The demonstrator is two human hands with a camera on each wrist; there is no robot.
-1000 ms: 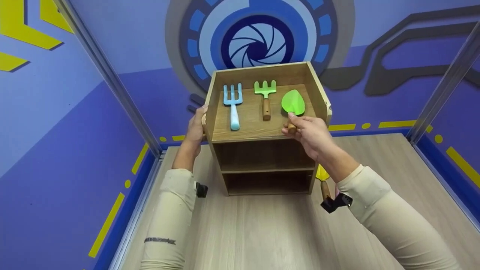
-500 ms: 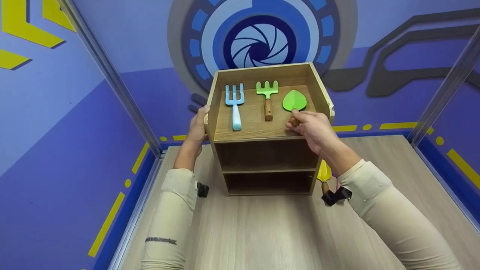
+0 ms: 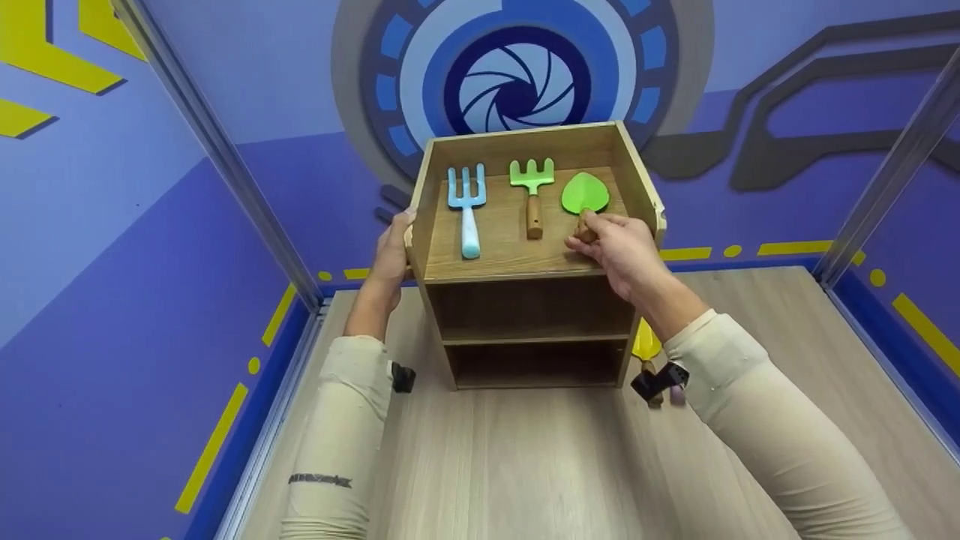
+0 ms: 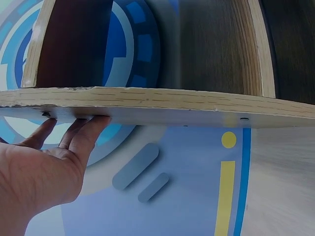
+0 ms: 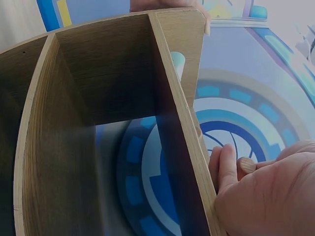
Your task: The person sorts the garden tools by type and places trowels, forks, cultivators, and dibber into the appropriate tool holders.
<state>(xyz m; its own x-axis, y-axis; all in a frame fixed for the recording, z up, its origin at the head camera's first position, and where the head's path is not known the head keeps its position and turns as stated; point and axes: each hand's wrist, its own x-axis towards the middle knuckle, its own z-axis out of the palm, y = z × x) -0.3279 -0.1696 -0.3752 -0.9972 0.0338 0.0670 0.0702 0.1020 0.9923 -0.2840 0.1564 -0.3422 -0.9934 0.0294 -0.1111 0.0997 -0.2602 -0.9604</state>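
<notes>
On the top shelf of a small wooden shelf unit [image 3: 534, 342] lie a blue hand fork [image 3: 469, 214] and a green hand rake [image 3: 533, 196] with a wooden handle. To their right is a green trowel [image 3: 585, 193]. My right hand [image 3: 626, 251] pinches its wooden handle, whose end [image 5: 246, 165] shows between the fingers in the right wrist view. Whether the blade touches the shelf, I cannot tell. With fingertips against the outer side panel, my left hand [image 4: 49, 169] steadies the unit from the left; its fingers look nearly straight.
A yellow garden tool [image 3: 645, 343] lies on the wood-look table [image 3: 525, 465], right of the unit, partly hidden by my right wrist camera. Beside it shows a pinkish handle end [image 3: 677, 395]. A patterned blue wall [image 3: 285, 195] rises behind the unit.
My right hand has moved slightly toward the back of the top shelf with the trowel, whose handle end has come lower or farther back. The left hand stays put.
</notes>
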